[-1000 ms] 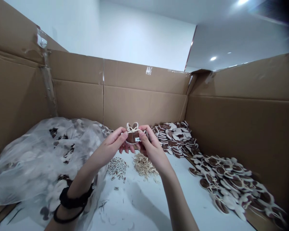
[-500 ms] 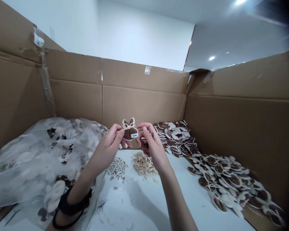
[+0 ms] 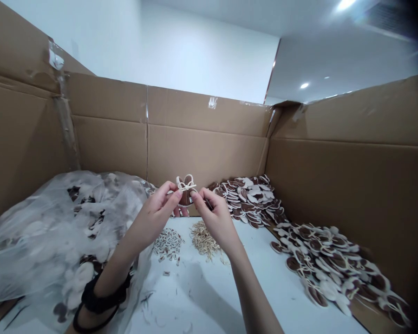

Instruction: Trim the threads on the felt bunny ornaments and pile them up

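Note:
A small brown bunny-shaped plush patch (image 3: 185, 198) with white fluffy edging, two ears and a cream cord bow (image 3: 187, 187) is held up in front of me. My left hand (image 3: 162, 204) pinches it at its left side, thumb in front. On the patch's lower right, my right hand (image 3: 212, 211) presses its thumb over the spot of the white label, which is mostly covered. A thin dark object (image 3: 208, 204), its kind unclear, sticks out between the right fingers.
Below the hands lie a pile of small labels (image 3: 168, 243) and a pile of cream cord bows (image 3: 205, 239) on the white table (image 3: 195, 297). A plastic bag of patches (image 3: 55, 222) lies left. Finished-looking patches (image 3: 323, 255) heap up right. Cardboard walls (image 3: 209, 144) surround the table.
My right hand has moved left onto the patch, its thumb now covering most of the label. The patch has dropped slightly, still in my left hand.

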Demonstrator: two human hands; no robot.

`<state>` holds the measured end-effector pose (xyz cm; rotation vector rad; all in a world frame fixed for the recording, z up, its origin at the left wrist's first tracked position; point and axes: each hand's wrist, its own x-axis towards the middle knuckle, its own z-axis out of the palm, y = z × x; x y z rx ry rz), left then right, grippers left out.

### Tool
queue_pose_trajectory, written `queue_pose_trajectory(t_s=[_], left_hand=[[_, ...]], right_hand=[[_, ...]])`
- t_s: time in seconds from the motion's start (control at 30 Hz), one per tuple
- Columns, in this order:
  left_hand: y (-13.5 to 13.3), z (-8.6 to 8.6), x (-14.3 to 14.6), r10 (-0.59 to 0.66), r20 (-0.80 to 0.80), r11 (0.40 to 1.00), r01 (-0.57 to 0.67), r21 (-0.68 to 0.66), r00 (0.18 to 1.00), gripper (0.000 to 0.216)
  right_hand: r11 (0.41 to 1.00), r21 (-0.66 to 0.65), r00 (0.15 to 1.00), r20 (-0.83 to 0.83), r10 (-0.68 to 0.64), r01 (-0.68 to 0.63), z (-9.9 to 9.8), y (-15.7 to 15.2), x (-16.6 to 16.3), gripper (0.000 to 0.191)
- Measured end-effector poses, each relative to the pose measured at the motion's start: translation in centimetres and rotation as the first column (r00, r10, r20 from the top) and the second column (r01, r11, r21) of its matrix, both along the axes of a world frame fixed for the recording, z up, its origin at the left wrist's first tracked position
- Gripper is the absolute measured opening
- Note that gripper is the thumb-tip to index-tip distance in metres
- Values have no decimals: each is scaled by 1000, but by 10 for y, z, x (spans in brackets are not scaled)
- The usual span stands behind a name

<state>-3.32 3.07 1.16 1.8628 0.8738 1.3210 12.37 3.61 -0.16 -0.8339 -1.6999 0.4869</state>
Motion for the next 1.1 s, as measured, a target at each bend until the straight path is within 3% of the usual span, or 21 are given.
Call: queue_pose_trajectory(t_s=[0.13, 0.3, 0.47, 0.67, 0.93, 1.0, 1.1], left_hand=[[3, -5, 1, 50, -23, 999, -50, 2, 998, 25], [3, -6, 3, 158, -84, 986, -153, 71, 984, 25], [2, -5, 4, 149, -90, 983, -137, 124, 985, 23], [3, -6, 4, 15, 4, 996, -15, 87, 1000, 22], [1, -6, 11, 98, 42, 990, -102, 100, 994, 24], [2, -7, 13, 65, 105, 997, -70, 38, 992, 24], [3, -7, 16, -62, 246, 995, 78, -57, 967, 22]], right_hand=[[955, 164, 951, 145, -272, 248, -4, 2, -2, 41], [891, 301, 867, 264, -422, 341, -9, 4, -7, 38], [922, 276, 909, 243, -339, 271, -7, 4, -8, 36], [973, 215, 954, 264, -144, 88, -6, 7, -5, 27], [922, 345, 963, 136, -232, 174, -9, 4, -8, 30], [934, 340, 980, 117, -161, 113, -7, 0, -8, 30], [961, 264, 996, 55, 64, -76, -4, -7, -9, 31]])
